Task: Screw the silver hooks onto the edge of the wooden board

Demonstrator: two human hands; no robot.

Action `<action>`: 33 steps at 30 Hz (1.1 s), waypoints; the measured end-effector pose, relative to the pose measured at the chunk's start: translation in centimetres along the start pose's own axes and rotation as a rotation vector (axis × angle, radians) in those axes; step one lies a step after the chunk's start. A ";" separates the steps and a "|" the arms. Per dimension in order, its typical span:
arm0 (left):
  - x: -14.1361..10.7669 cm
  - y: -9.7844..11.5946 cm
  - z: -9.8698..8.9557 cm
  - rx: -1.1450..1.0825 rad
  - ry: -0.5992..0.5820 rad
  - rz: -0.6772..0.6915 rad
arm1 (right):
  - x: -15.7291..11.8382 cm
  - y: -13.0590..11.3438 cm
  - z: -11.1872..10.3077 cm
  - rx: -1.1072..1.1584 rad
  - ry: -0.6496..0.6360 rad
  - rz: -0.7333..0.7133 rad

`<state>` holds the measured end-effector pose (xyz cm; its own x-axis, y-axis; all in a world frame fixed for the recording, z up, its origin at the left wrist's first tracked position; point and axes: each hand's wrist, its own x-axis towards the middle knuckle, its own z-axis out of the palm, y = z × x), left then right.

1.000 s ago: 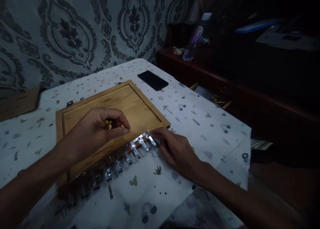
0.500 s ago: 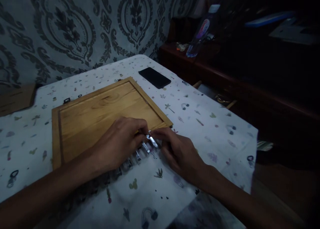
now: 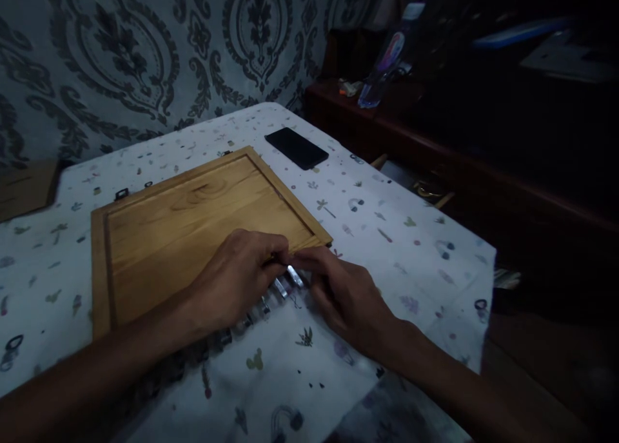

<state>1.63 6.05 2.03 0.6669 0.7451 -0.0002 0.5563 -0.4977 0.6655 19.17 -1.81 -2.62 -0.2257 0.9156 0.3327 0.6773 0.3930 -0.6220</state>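
Note:
A framed wooden board (image 3: pixel 169 230) lies on the patterned tablecloth (image 3: pixel 387 256). Several shiny metal pieces (image 3: pixel 281 287) line its near edge. My left hand (image 3: pixel 242 275) is over the board's near right part, its fingers pinched at the end of this row. Right beside it, my right hand (image 3: pixel 343 295) has its thumb and fingers bent together at the board's near right corner. The fingertips of both hands meet around the last metal piece (image 3: pixel 294 276). Whatever sits between the fingertips is too small and dark to make out.
A black phone (image 3: pixel 296 148) lies behind the board. A brown cardboard piece (image 3: pixel 26 188) is at the left. On the dark red furniture (image 3: pixel 435 140) at the right stands a clear bottle (image 3: pixel 389 56). An open drawer (image 3: pixel 411 182) shows beside the table.
The view has shifted slightly, so the board appears a little further left. Both hands stay at the same corner, with their fingertips slightly closer together.

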 end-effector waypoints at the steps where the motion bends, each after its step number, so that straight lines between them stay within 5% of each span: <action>1: 0.1 0.0 0.0 -0.004 -0.005 -0.009 | 0.0 0.0 0.0 0.000 0.001 -0.002; 33: 0.6 1.3 -0.2 0.226 -0.135 0.019 | 0.0 0.1 -0.2 -0.028 -0.030 0.007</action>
<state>2.70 5.95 3.07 0.7300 0.6761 -0.0995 0.6297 -0.6089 0.4825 19.42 -1.81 -2.57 -0.2414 0.9205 0.3073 0.6984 0.3847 -0.6036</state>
